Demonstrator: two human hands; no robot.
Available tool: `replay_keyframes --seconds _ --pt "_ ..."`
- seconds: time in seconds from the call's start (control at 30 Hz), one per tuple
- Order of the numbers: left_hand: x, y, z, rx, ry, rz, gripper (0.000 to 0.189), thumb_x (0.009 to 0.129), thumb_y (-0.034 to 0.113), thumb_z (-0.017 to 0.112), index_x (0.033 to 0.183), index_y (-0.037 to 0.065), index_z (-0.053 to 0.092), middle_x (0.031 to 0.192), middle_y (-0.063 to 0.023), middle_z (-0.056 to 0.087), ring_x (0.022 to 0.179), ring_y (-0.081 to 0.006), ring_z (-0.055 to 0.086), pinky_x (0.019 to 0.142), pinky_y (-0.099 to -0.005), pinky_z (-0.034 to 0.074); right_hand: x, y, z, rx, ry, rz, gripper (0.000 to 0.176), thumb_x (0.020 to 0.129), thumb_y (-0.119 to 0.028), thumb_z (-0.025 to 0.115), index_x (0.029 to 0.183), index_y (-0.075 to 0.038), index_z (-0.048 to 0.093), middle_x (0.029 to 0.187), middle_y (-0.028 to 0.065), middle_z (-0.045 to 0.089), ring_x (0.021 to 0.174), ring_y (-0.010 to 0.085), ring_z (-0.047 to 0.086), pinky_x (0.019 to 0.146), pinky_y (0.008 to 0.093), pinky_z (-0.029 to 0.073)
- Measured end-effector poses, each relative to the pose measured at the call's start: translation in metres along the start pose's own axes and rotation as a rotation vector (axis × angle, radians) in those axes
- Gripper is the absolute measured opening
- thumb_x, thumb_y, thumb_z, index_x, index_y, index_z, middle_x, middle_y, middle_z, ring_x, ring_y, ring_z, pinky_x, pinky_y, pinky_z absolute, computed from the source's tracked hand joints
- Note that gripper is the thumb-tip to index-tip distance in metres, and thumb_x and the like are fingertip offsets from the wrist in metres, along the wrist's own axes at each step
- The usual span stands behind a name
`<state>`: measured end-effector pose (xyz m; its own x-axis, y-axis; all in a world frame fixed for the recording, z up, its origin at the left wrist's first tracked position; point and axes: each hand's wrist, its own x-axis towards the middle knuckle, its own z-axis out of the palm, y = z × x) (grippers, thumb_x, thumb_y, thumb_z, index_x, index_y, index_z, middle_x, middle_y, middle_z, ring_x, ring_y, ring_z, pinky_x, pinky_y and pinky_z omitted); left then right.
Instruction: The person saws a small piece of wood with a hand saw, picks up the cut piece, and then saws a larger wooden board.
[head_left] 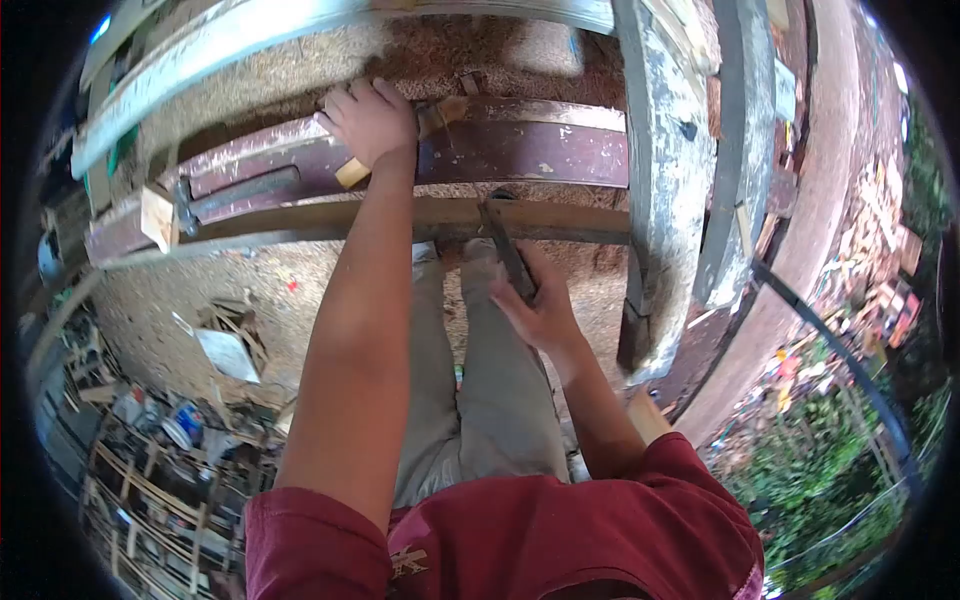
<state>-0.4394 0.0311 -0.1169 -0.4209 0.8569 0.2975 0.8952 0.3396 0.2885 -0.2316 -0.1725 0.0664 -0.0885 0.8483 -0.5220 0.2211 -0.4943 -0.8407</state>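
My left hand (pixel 368 122) lies over the far edge of a purple painted board (pixel 530 150), its fingers slightly apart. A short, light wood strip (pixel 352 173) runs diagonally under my left wrist. My right hand (pixel 540 305) is closed round a dark hand tool (pixel 512 255), whose far end is at a brown wooden bar (pixel 580 222) nearer to me. That tool's exact type is unclear. A hammer (pixel 245 192) rests on the board's left part, beside a pale wood block (pixel 158 217).
Thick weathered beams (pixel 670 170) stand at the right. A long pale beam (pixel 250 40) crosses the far side. Scrap wood (pixel 230 340) lies on the ground at the left, with more wood and clutter below. Green plants (pixel 820 500) are at the lower right.
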Motion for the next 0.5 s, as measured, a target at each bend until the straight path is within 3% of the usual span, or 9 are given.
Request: replay_keyframes --seconds 0.17,0.2,0.3,0.5 --pt "0.010 0.001 0.009 0.097 0.057 -0.213 0.034 0.100 0.032 0.058 0.106 0.002 0.074 0.133 -0.0242 0.061 0.138 -0.0417 0.049 0.124 -0.0648 0.025 0.050 -0.034 -0.015 -0.185 0.032 -0.032 0.030 0.098 -0.029 0.077 0.096 -0.004 0.062 0.069 -0.0003 0.049 0.065 0.0112 0.046 0.059 0.0309 0.041" --pt "0.009 0.001 0.009 0.107 0.035 -0.232 0.036 0.100 0.032 0.057 0.107 0.002 0.074 0.135 -0.0239 0.060 0.140 -0.0415 0.047 0.125 -0.0647 0.025 0.059 -0.031 -0.020 -0.232 0.071 -0.113 0.032 0.100 -0.027 0.074 0.085 -0.003 0.058 0.066 -0.0012 0.048 0.064 0.0098 0.044 0.057 0.0314 0.040" --pt "0.012 0.005 0.007 0.127 -0.009 -0.272 0.040 0.101 0.034 0.055 0.111 0.001 0.076 0.139 -0.0232 0.059 0.145 -0.0411 0.044 0.126 -0.0644 0.024 0.071 -0.048 -0.034 -0.166 0.055 -0.089 0.035 0.103 -0.023 0.071 0.078 -0.003 0.055 0.067 -0.0006 0.048 0.065 0.0092 0.044 0.058 0.0308 0.040" --pt "0.013 0.012 -0.001 0.138 -0.082 -0.310 0.043 0.102 0.035 0.052 0.109 0.003 0.079 0.141 -0.0166 0.062 0.144 -0.0407 0.045 0.127 -0.0637 0.023 0.083 -0.073 -0.039 -0.283 0.052 -0.127 0.036 0.103 -0.024 0.070 0.078 -0.001 0.057 0.066 0.0029 0.045 0.065 0.0097 0.042 0.058 0.0316 0.037"
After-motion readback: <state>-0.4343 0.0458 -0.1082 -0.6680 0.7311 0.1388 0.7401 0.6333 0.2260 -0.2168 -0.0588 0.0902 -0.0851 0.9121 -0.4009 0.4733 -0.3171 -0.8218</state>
